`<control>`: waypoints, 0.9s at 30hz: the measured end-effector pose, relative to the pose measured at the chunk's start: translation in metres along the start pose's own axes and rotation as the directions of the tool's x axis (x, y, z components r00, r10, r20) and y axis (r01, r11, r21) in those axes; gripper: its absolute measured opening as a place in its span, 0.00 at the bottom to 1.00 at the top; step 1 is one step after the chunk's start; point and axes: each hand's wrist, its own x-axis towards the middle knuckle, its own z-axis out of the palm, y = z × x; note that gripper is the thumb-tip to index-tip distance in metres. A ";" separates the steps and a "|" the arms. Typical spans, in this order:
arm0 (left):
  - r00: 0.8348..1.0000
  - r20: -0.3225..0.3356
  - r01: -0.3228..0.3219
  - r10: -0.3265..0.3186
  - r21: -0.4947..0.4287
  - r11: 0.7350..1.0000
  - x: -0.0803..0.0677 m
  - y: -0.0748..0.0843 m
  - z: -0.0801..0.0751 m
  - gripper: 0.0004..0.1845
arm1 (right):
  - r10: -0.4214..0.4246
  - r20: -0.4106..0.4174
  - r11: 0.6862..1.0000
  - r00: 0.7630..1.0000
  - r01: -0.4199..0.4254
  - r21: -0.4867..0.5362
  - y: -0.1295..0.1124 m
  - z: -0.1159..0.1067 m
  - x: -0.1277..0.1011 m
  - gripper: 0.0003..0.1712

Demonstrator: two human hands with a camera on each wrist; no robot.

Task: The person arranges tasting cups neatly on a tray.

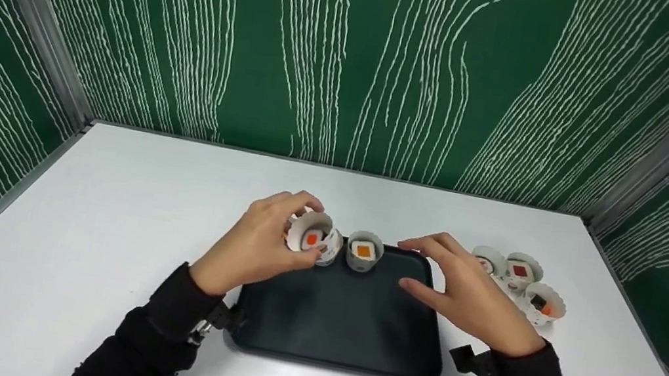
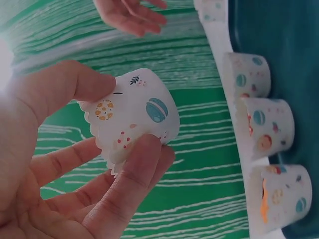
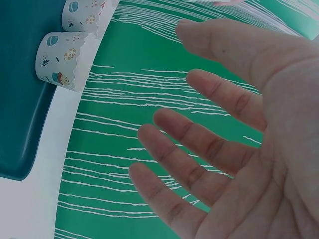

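Observation:
My left hand point(image 1: 264, 237) pinches a white paper baking cup point(image 2: 137, 119) between thumb and fingers, above the tray's far left part. Its rim is scalloped, and macarons and flowers are printed on its side. Inside, the head view shows a white piece with an orange-red centre point(image 1: 312, 238), like a sushi roll. Partly behind the held cup stands another printed cup point(image 1: 331, 251). A cup with an orange-topped white piece point(image 1: 363, 250) is beside it on the dark tray point(image 1: 341, 322). My right hand point(image 1: 462, 287) hovers over the tray's right side, fingers spread, holding nothing.
Several more printed cups point(image 1: 545, 306) stand close together on the white table point(image 1: 140, 199), right of the tray. Their contents include a dark red-topped piece point(image 1: 520, 270). Green walls point(image 1: 358, 72) with white wavy lines enclose the table's back and sides.

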 end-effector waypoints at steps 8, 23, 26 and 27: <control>0.999 0.004 -0.053 0.053 0.006 0.999 0.005 0.007 0.021 0.25 | -0.055 -0.030 0.998 0.998 0.054 -0.021 0.001 0.002 0.001 0.26; 0.994 0.043 -0.100 0.101 -0.037 0.994 0.009 0.018 0.058 0.26 | -0.120 -0.041 0.993 0.992 0.119 -0.016 -0.002 0.008 0.004 0.24; 0.990 0.028 -0.141 0.142 -0.024 0.990 0.011 0.019 0.064 0.25 | -0.142 -0.047 0.990 0.989 0.142 -0.003 -0.002 0.008 0.004 0.24; 0.988 0.025 -0.153 0.153 -0.018 0.988 0.011 0.019 0.066 0.25 | -0.149 -0.048 0.989 0.988 0.149 0.001 -0.002 0.009 0.004 0.24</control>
